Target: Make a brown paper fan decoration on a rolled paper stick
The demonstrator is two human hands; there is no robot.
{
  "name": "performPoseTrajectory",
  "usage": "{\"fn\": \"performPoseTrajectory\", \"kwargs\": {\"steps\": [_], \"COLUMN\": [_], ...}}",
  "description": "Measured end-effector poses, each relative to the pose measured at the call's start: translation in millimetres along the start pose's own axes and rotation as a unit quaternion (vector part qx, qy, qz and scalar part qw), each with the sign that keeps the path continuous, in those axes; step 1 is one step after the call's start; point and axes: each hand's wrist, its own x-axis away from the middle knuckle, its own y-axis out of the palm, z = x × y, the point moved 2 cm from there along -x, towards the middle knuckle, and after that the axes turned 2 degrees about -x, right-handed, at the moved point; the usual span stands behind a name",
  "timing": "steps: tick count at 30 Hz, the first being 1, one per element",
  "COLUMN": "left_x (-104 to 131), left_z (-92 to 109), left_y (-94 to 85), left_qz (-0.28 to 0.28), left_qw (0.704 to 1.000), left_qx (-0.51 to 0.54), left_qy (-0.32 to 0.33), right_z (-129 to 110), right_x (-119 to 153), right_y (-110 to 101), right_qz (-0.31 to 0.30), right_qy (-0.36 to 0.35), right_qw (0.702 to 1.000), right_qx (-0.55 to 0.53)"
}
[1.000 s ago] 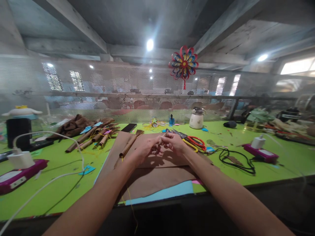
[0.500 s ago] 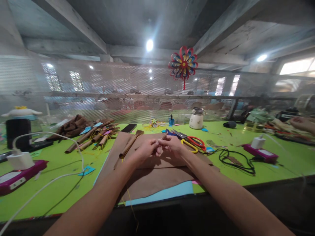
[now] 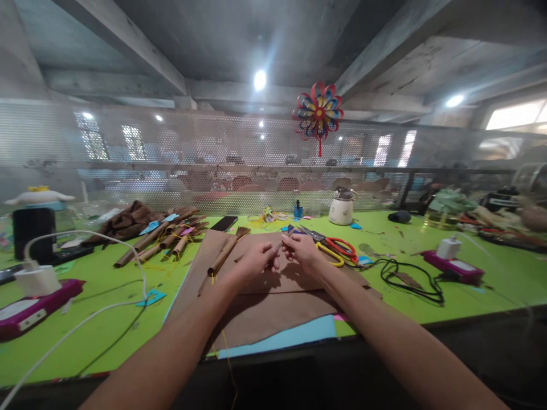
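Observation:
My left hand (image 3: 258, 259) and my right hand (image 3: 301, 250) meet above a brown sheet (image 3: 256, 322), fingers closed and pinching. Between their fingertips is a thin brownish strip (image 3: 291, 232), mostly hidden, so its exact kind is unclear. On the sheet, left of my left hand, lies a rolled brown tube (image 3: 222, 256) with a frayed far end and yellow thread near its mouth. Just beyond my right hand rest scissors with red handles (image 3: 342, 247) and another pair with yellow handles (image 3: 331, 256).
At the left sit a pile of brown tubes (image 3: 173, 233), crumpled brown fabric (image 3: 132, 222) and a purple power strip (image 3: 38, 307) with a white cable. A phone (image 3: 224, 223), blue bottle (image 3: 298, 210) and white jug (image 3: 341, 208) stand behind. Black cord (image 3: 410, 287) lies right.
My fingertips have drawn slightly apart, and my right hand has shifted a little to the right. The things on the table stay where they were.

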Motion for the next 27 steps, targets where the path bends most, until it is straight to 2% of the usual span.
{"fn": "performPoseTrajectory", "kwargs": {"steps": [5, 10, 16, 22, 24, 27], "left_x": [-0.7, 0.8, -0.5, -2.9, -3.1, -2.3], "left_z": [-6.8, -4.7, -6.1, -12.3, -11.3, -8.6], "left_y": [0.3, 2.6, -1.1, -3.3, -3.6, -2.9], "left_qz": [-0.007, -0.022, -0.014, -0.001, 0.007, 0.008], "left_qw": [0.999, 0.997, 0.999, 0.999, 1.000, 1.000], "left_qx": [0.042, 0.074, 0.045, 0.032, 0.019, 0.026], "left_qy": [-0.004, -0.014, 0.013, -0.004, -0.005, -0.008], "right_z": [0.7, -0.2, -4.9, -0.7, 0.1, -1.8], "right_x": [0.3, 1.0, 5.9, 7.3, 6.5, 5.5], "right_y": [-0.4, 0.7, 3.5, 4.5, 4.8, 6.1], "right_qz": [0.006, 0.007, -0.053, -0.046, -0.045, -0.053], "right_qy": [-0.011, -0.017, -0.012, 0.008, -0.003, -0.057], "right_qw": [1.000, 1.000, 0.998, 0.999, 0.998, 0.992], "right_qx": [0.008, -0.004, -0.006, 0.029, 0.050, 0.100]}}
